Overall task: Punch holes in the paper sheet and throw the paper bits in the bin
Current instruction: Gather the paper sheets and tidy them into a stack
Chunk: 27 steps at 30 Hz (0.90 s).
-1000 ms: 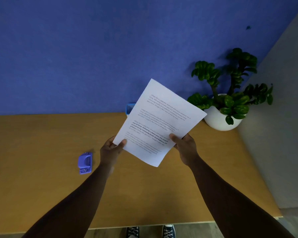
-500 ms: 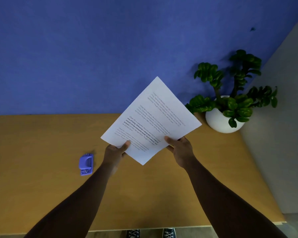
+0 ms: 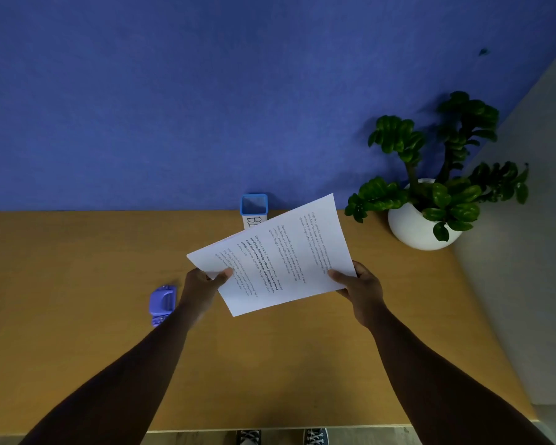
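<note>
Holding the paper sheet point(image 3: 283, 255) above the bench point(image 3: 77, 252), I have it pinched at two edges. My left hand point(image 3: 203, 284) grips the sheet's left edge, thumb on top and fingers underneath; my right hand point(image 3: 361, 287) clamps its right corner the same way. The sheet is raised clear of the wood and turned so the printed lines run roughly sideways to me, the text facing up. Its far edge partly covers a small blue bin point(image 3: 254, 208) that stands at the back of the bench against the blue wall point(image 3: 206, 91), with a white handwritten label only partly readable. The purple hole punch point(image 3: 161, 304) lies on the bench just left of my left wrist, untouched. A potted plant point(image 3: 430, 194) in a white bowl sits at the right rear corner, well apart from the sheet.
</note>
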Motion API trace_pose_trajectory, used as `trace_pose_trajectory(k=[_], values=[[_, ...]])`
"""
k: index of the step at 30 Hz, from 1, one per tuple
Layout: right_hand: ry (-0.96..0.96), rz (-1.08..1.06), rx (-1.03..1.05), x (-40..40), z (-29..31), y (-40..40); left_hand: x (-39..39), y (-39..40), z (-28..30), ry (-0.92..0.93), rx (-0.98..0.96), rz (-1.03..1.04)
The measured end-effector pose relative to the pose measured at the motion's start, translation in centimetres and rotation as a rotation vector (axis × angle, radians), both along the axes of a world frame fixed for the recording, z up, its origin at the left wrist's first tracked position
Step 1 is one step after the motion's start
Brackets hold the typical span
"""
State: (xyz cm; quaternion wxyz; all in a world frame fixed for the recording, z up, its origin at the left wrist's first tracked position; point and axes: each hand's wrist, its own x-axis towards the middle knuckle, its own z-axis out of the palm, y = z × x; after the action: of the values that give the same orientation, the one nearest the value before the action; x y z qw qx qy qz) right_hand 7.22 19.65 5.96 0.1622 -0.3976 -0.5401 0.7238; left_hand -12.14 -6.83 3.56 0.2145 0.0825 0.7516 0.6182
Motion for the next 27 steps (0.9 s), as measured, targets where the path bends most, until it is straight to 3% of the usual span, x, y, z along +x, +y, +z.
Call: trace_pose_trajectory(k=[10,27], values=[[-0.200,0.156,0.230,0.2,0.1,0.3,-0.1,0.8,0.5,0.011,-0.020,-0.014],[-0.363,0.077,0.318,1.1,-2.3,-1.4,2.8,-0.2,-2.1,-0.052,-0.053,-0.038]])
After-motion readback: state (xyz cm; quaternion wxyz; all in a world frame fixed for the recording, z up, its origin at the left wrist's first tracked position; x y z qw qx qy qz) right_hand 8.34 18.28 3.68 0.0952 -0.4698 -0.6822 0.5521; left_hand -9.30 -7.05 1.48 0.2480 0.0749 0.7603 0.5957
